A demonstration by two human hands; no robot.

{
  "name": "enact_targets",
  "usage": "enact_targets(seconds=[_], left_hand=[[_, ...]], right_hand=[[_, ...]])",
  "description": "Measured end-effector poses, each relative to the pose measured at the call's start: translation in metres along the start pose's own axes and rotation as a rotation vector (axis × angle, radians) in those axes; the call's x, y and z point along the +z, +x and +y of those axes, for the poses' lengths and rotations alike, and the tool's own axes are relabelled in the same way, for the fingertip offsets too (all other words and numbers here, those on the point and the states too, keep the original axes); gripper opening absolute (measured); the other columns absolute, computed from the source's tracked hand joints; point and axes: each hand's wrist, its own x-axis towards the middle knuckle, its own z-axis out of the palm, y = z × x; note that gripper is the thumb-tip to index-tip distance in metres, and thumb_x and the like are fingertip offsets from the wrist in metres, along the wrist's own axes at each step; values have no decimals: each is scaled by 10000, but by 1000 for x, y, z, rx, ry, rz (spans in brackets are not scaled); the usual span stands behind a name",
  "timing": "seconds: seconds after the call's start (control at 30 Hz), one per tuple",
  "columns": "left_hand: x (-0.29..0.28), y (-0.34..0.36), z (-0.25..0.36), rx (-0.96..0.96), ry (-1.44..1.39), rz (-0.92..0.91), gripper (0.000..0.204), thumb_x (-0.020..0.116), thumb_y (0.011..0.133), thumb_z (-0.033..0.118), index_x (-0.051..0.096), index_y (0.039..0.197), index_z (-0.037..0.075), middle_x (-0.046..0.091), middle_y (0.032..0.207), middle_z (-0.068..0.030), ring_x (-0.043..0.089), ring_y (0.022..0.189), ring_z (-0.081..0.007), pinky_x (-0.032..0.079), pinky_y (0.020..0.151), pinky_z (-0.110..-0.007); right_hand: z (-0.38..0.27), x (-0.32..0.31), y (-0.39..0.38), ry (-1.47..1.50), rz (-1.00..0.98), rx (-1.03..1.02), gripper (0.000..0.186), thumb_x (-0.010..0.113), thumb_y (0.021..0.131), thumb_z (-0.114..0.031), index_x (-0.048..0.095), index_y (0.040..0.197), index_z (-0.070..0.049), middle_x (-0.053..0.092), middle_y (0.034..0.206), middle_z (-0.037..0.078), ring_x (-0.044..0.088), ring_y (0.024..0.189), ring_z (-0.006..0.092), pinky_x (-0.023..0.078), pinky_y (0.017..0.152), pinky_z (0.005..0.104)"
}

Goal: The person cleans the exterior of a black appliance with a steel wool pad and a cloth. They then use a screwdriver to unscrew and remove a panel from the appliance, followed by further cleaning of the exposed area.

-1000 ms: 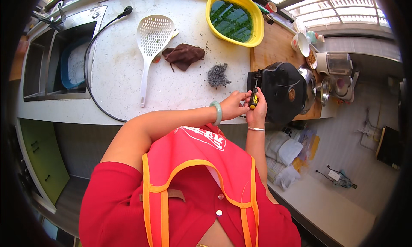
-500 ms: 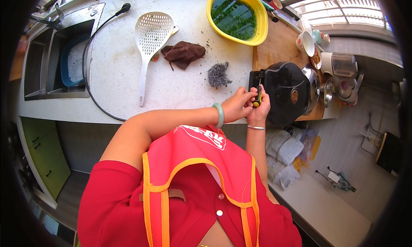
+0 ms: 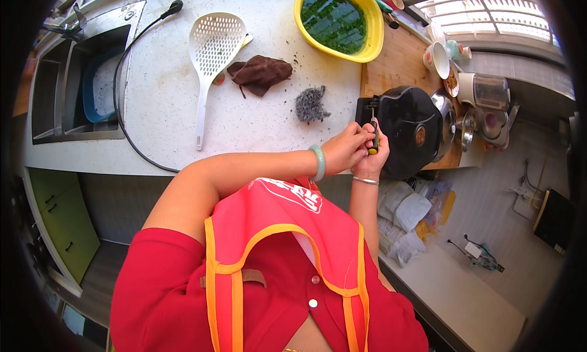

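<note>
A small screwdriver (image 3: 374, 143) with a black and yellow handle stands between my two hands, its thin shaft pointing away from me. My right hand (image 3: 371, 161), with a silver bangle at the wrist, is closed around the handle. From the left, my left hand (image 3: 343, 149), wearing a pale green bangle, has its fingers pinched against the same handle. The shaft's tip reaches the hinge block of a black round electric griddle (image 3: 406, 135) lying at the counter's right front. Whether the tip sits in a screw is too small to tell.
On the white counter (image 3: 159, 101) lie a steel wool scrubber (image 3: 311, 104), a brown cloth (image 3: 260, 76) and a white slotted skimmer (image 3: 215, 43). A yellow basin (image 3: 373, 22) of greens in water stands behind. A black power cord (image 3: 121, 95) runs beside the sink (image 3: 73, 129).
The screwdriver's handle has turned and swung slightly to the right, with more of its shaft showing. My left fingers have shifted a little on it. The griddle stays put.
</note>
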Motion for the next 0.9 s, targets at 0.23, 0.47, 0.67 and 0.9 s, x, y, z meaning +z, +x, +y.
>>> enact_targets(seconds=[0.23,0.47,0.67,0.9], left_hand=[[4,6,-2,60,-9,23,319,566,839,70,492,1146,18,418,1046,-142,541,928,-275,460,853,-332],[1,8,-4,30,-18,26,372,564,839,62,473,1195,8,418,1051,-151,535,938,-275,460,859,-330],[0,9,-5,20,-26,31,363,563,840,60,476,1188,7,419,1043,-147,530,936,-265,457,863,-322],[-1,8,-3,23,-25,18,372,561,841,59,467,1198,11,423,1054,-144,532,942,-268,452,868,-325]], right_hand=[[-5,-4,2,26,-90,61,286,426,933,-289,480,725,-99,419,521,-18,336,364,74,267,351,193],[-2,8,3,-42,41,-2,273,456,920,-285,481,720,-101,407,510,-33,383,423,63,266,361,187],[1,11,3,-84,81,-23,274,467,913,-287,486,709,-105,410,505,-35,393,431,65,290,380,194],[-3,4,4,-22,6,28,261,458,915,-263,484,710,-103,406,515,-37,404,444,64,317,401,182]])
